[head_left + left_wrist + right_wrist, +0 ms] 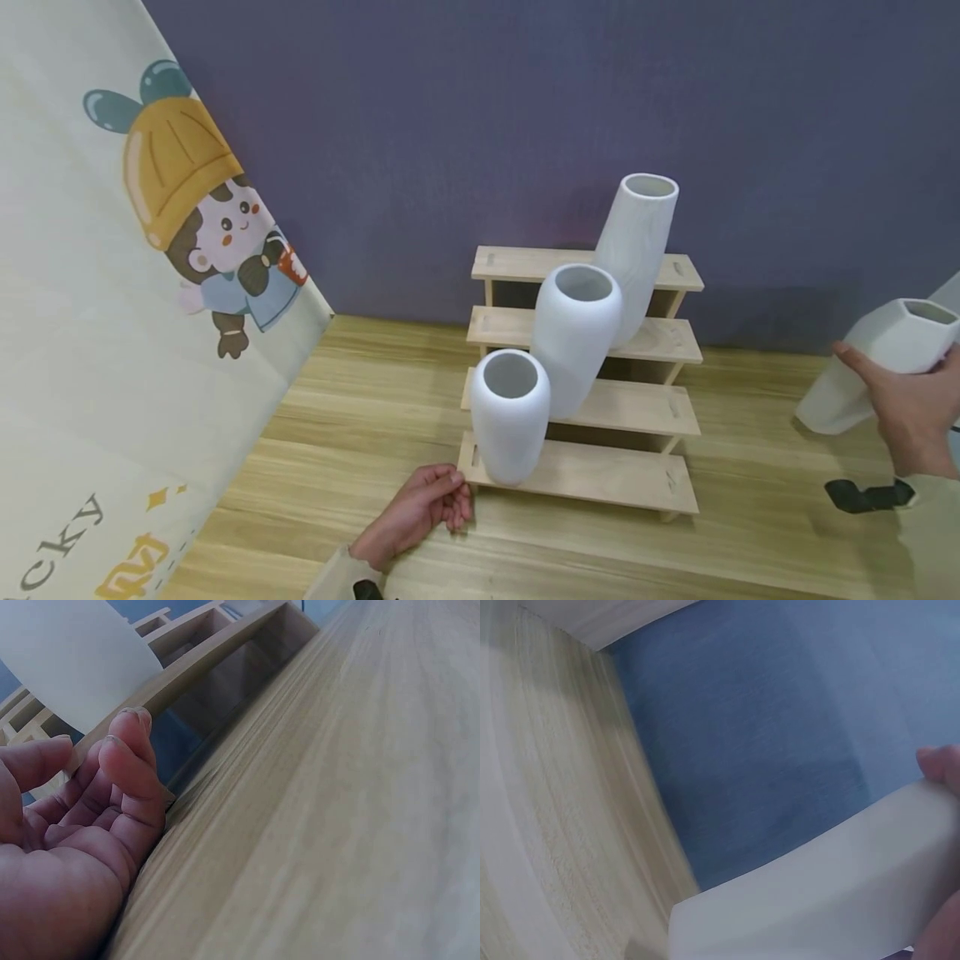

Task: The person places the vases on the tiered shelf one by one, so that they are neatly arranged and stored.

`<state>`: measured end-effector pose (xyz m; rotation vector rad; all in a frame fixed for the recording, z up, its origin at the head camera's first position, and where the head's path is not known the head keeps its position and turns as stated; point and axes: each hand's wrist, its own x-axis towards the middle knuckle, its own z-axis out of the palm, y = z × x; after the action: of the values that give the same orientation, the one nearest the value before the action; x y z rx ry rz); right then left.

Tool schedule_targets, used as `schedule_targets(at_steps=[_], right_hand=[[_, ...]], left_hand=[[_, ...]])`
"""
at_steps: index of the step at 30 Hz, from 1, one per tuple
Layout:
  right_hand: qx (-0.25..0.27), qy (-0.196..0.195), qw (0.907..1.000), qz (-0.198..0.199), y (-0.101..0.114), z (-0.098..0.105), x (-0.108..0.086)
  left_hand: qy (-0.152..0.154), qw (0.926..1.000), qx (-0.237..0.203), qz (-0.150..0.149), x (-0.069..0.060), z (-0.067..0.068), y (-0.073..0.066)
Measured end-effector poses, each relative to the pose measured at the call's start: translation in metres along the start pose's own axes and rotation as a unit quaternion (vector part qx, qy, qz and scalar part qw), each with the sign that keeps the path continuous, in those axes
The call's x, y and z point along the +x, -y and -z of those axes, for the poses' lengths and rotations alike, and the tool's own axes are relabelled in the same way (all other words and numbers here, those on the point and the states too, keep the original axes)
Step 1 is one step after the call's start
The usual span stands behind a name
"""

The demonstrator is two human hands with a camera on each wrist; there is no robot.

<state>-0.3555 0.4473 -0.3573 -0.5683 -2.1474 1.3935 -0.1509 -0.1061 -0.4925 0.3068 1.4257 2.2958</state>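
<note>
My left hand [427, 504] is at the front left corner of a light wooden stepped stand [615, 479]. Its thumb and curled fingers close about the end of the lowest board, seen near in the left wrist view. A short white vase [510, 425] stands on that lowest step. Behind it rise a medium white vase [573, 342] and a tall white vase [637, 242] on higher steps. Far to the right, my right hand [915, 408] grips a faceted white vase [847, 383], tilted; its lower part shows in the right wrist view [817, 892].
A wood-grain tabletop [322, 425] carries the stand. Behind stands a dark blue wall [390, 158]. On the left is a pale panel [67, 317] with a cartoon figure and lettering. Part of another white object [948, 292] shows at the right edge.
</note>
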Motion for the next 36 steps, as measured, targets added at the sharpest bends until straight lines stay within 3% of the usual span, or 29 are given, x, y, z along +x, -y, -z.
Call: schedule_targets(at_steps=[11, 19, 21, 26, 36], right_hand=[[-0.007, 0.012, 0.9998, -0.016, 0.017, 0.002, -0.008], [-0.048, 0.013, 0.9987, 0.007, 0.035, 0.005, -0.014], [-0.037, 0.017, 0.9992, 0.004, 0.04, 0.007, -0.014], [-0.016, 0.034, 0.9993, 0.002, 0.049, 0.003, 0.001], [-0.04, 0.054, 0.9977, 0.012, 0.061, -0.013, 0.026]], left_hand=[[0.003, 1.0, 0.0, 0.0, 0.0, 0.0, 0.001], [0.005, 1.0, 0.0, -0.003, 0.0, 0.001, 0.001], [0.006, 1.0, 0.0, -0.004, 0.001, 0.001, 0.001], [-0.003, 1.0, -0.004, -0.007, 0.01, -0.003, 0.002], [-0.022, 0.9996, -0.005, -0.017, 0.029, -0.012, 0.003]])
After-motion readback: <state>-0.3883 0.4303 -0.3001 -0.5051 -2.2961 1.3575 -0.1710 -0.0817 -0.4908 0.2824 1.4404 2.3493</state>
